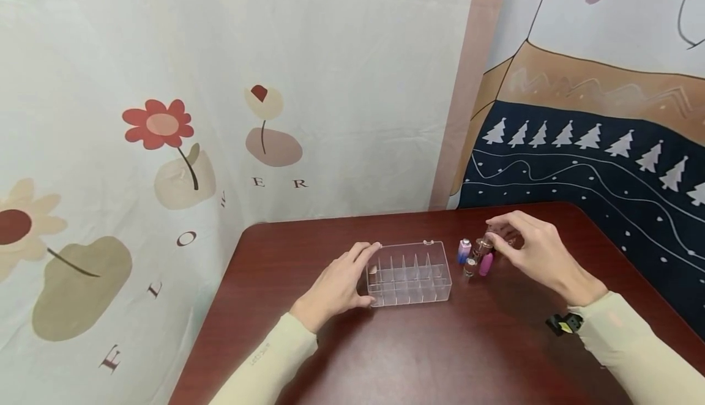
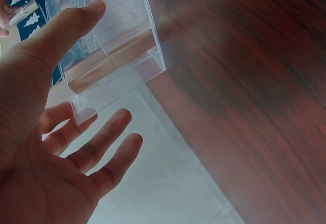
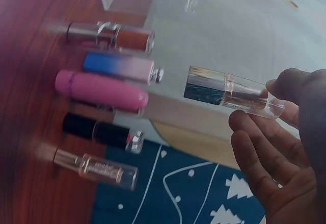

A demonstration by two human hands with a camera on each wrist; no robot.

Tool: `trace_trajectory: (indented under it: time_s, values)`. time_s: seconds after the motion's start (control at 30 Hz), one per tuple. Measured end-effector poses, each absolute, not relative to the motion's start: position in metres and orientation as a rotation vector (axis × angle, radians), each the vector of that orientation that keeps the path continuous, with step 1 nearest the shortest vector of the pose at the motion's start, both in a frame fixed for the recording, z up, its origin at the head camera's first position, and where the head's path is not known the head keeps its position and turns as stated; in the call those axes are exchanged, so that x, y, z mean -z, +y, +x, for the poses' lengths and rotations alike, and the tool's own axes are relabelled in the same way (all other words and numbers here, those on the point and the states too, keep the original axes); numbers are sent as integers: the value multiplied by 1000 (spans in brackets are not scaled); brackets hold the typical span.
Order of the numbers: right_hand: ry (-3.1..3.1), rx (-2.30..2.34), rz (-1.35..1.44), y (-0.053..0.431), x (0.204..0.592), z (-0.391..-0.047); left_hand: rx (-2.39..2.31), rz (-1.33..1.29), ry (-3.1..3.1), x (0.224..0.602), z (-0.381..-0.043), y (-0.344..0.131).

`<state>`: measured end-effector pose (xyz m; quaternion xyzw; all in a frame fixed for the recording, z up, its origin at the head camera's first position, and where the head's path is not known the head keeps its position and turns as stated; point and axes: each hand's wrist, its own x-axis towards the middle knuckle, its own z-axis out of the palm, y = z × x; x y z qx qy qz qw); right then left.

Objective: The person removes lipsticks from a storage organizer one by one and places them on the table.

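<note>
A clear divided organizer box [image 1: 409, 295] stands on the table, my left hand [image 1: 343, 279] at its left end. The thumb lies on one side of the box and fingertips touch the opposite side. A pinkish-brown tube [image 2: 112, 61] shows through the box's end compartment in the left wrist view. My right hand [image 1: 531, 249] pinches a lipstick tube [image 3: 232, 92] by its clear end, above the table. Near it stand a blue-to-pink lipstick [image 3: 118, 67], a bright pink tube [image 3: 102, 89], a black tube with a clear end [image 3: 102, 132], and other clear-ended tubes.
The dark red wooden table [image 1: 407, 350] meets a pale flower-printed cloth [image 1: 341, 117] behind and at the left. A dark blue cloth with white trees [image 1: 584, 160] hangs at the right, close behind the tubes.
</note>
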<state>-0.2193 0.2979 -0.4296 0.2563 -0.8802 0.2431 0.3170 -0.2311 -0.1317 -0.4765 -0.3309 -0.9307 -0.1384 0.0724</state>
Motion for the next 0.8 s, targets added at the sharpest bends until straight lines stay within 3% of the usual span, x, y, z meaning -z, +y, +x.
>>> trace_trajectory:
  time_s: [0.8]
  values:
    - [-2460, -637, 568, 335, 464, -229, 433, -1000, -2782, 475, -231, -130]
